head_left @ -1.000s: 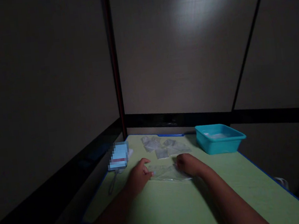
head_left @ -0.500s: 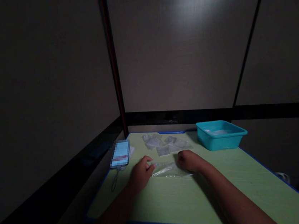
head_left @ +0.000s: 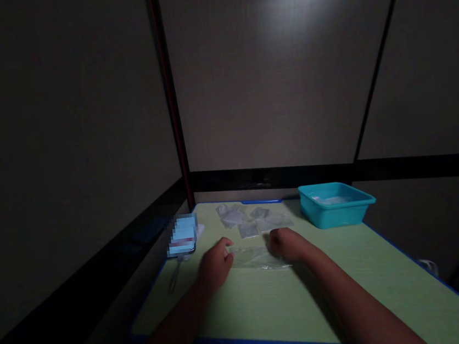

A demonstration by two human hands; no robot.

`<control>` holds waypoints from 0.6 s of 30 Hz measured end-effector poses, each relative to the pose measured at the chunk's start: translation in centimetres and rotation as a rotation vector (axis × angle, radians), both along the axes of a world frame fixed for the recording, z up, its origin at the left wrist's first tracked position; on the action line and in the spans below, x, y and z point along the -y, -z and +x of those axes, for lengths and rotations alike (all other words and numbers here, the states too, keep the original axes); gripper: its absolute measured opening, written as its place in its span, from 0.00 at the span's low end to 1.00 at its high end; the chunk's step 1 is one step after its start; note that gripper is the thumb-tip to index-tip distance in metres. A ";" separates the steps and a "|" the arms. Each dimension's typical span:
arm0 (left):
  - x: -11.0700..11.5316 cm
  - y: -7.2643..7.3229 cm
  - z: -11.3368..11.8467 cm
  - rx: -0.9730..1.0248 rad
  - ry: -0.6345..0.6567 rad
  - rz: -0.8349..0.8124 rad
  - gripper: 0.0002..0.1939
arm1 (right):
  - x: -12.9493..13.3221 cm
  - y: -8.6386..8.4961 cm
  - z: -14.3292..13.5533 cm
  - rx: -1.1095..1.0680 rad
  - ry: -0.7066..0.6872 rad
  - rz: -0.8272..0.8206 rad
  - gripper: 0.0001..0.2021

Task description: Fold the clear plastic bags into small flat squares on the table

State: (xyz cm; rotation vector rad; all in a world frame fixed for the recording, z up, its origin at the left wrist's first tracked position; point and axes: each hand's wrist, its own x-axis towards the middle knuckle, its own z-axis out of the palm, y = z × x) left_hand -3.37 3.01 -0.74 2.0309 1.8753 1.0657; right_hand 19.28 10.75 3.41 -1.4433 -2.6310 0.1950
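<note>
A clear plastic bag (head_left: pixel 252 257) lies stretched across the table between my two hands, low against the surface. My left hand (head_left: pixel 216 263) grips its left end, with thumb and curled fingers at the edge. At the right part of the bag, my right hand (head_left: pixel 290 244) is closed in a fist on the plastic; its fingertips are hidden. Just beyond the hands lie several small clear packets, among them a square packet (head_left: pixel 248 229), a group at left (head_left: pixel 232 216) and a flat packet at right (head_left: pixel 274 222).
A turquoise plastic basin (head_left: pixel 338 216) with something pale and clear inside stands at the back right of the green table (head_left: pixel 261 306). A phone (head_left: pixel 182 235) with a blurred screen and a strap (head_left: pixel 175 275) lies by the left edge. Dark walls (head_left: pixel 260 80) close off the back and left.
The bag lies flatter and smoother, with less shine on its folds. Both hands have kept nearly the same places on it. The whole view has shifted slightly.
</note>
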 end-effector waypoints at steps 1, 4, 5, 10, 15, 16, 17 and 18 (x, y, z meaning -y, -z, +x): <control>0.0 0.0 0.0 -0.011 -0.006 -0.001 0.12 | 0.0 0.0 0.0 -0.001 0.004 0.001 0.08; 0.0 0.0 0.1 -0.027 -0.023 -0.003 0.12 | 0.0 0.0 0.0 0.002 0.017 0.000 0.08; 0.0 0.0 0.1 -0.029 -0.028 -0.004 0.12 | 0.0 0.0 0.0 0.003 0.019 -0.002 0.07; -0.1 0.1 0.3 -0.039 -0.052 -0.011 0.11 | 0.0 0.0 -0.1 0.005 0.023 -0.004 0.08; 0.0 -0.2 0.4 -0.048 -0.072 -0.020 0.11 | 0.0 0.0 -0.1 0.009 0.034 0.001 0.08; 0.0 -0.3 0.4 -0.049 -0.072 -0.021 0.11 | 0.0 0.0 -0.1 0.011 0.035 0.001 0.08; 0.1 -0.3 0.5 -0.051 -0.071 -0.023 0.11 | 0.0 0.0 -0.1 0.013 0.036 0.001 0.08; 0.2 -0.4 0.5 -0.053 -0.069 -0.025 0.11 | 0.0 -0.1 -0.1 0.016 0.038 0.001 0.08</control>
